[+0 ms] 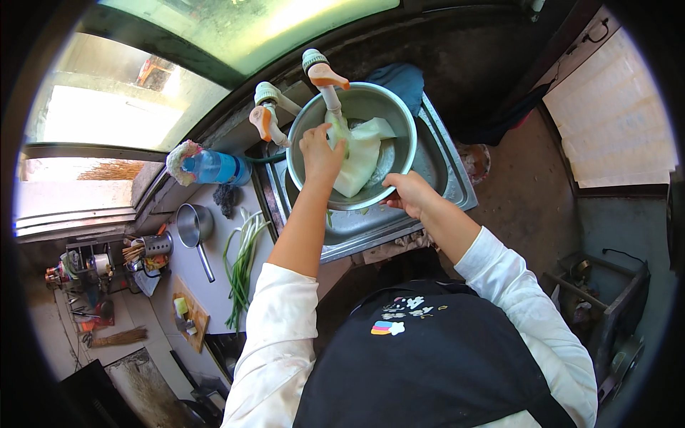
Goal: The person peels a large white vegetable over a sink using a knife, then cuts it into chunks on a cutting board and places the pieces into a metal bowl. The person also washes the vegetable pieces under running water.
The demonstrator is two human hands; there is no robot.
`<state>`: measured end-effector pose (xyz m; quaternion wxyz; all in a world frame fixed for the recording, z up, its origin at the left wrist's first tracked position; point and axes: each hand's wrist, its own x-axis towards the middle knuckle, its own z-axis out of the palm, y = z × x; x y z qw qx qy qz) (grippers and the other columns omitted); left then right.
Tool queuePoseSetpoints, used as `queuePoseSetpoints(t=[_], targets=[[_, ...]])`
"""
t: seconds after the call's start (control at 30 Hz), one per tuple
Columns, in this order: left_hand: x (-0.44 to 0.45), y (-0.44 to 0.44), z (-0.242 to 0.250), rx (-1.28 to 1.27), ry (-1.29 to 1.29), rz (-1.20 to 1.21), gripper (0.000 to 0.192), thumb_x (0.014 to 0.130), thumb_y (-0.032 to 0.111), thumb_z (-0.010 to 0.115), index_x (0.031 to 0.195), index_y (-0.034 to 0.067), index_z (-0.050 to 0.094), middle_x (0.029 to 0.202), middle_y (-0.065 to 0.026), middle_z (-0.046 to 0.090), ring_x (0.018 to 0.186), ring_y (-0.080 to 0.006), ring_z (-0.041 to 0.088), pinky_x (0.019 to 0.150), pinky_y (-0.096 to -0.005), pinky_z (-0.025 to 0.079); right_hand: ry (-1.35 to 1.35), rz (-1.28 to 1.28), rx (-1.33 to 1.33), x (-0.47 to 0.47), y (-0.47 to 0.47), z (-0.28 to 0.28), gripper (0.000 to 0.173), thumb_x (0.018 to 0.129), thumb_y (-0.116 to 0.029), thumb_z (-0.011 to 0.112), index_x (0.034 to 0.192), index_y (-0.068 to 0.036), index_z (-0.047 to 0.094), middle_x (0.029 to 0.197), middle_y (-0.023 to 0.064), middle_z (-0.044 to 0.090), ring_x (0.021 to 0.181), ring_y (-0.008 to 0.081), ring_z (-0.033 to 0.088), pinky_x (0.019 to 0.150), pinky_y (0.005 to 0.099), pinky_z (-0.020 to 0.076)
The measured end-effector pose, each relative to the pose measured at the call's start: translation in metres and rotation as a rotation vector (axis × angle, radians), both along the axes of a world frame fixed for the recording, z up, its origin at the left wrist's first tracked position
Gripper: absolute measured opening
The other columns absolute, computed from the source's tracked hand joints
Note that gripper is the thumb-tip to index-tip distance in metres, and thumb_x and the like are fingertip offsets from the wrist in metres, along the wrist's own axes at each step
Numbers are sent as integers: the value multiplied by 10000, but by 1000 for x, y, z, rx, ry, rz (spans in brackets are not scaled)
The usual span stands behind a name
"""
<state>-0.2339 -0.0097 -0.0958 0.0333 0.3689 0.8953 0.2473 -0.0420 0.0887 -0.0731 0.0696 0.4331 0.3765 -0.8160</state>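
A round metal basin (pixel 409 128) is held over the steel sink (pixel 455 160), under the white faucet with an orange handle (pixel 332 99). Pale green-white pieces of a peeled vegetable (pixel 357 166) lie inside it. My left hand (pixel 322 155) reaches over the basin's near left side, its fingers at a greenish piece below the spout; whether they grip it I cannot tell. My right hand (pixel 409 193) grips the rim at the lower right, thumb on top and fingers beneath.
A second faucet (pixel 262 120) stands at the left. Beside the sink are a blue plastic bottle (pixel 214 167), a dark scouring pad (pixel 226 199), a metal ladle (pixel 195 227), green onions (pixel 243 267) and a wooden cutting board (pixel 195 321). A blue cloth (pixel 401 85) hangs behind the basin.
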Motion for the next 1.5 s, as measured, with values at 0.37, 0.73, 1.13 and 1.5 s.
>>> queuePoseSetpoints(t=[0.37,0.73,1.13,1.5], targets=[[24,10,0,-31,-380,-97,1067,694,458,816,1495,60,233,1425,-261,415,1378,-384,342,1117,-486,290,-1,-112,69,27,-6,-11,343,813,-79,557,1140,17,519,882,119,630,648,206,652,476,265,511],[45,69,136,206,150,98,810,839,526,661,1317,-93,451,1156,-262,588,1181,-391,498,1030,-429,376,-14,-29,-67,30,-20,-21,263,808,-88,558,1028,56,570,795,131,663,609,210,666,448,251,512],[26,26,53,491,-371,239,930,813,469,733,1394,-132,325,1329,-290,461,1236,-352,472,1059,-405,364,-20,-102,259,48,-8,-24,554,805,-45,537,1321,-4,339,1172,216,548,802,253,655,492,308,550],[129,98,-78,786,-826,148,1418,540,365,943,1476,-72,-29,1481,-298,222,1379,-403,284,1146,-407,269,-108,115,1408,90,1,18,817,824,-58,506,1520,-15,80,1214,312,577,1002,410,637,793,430,532]])
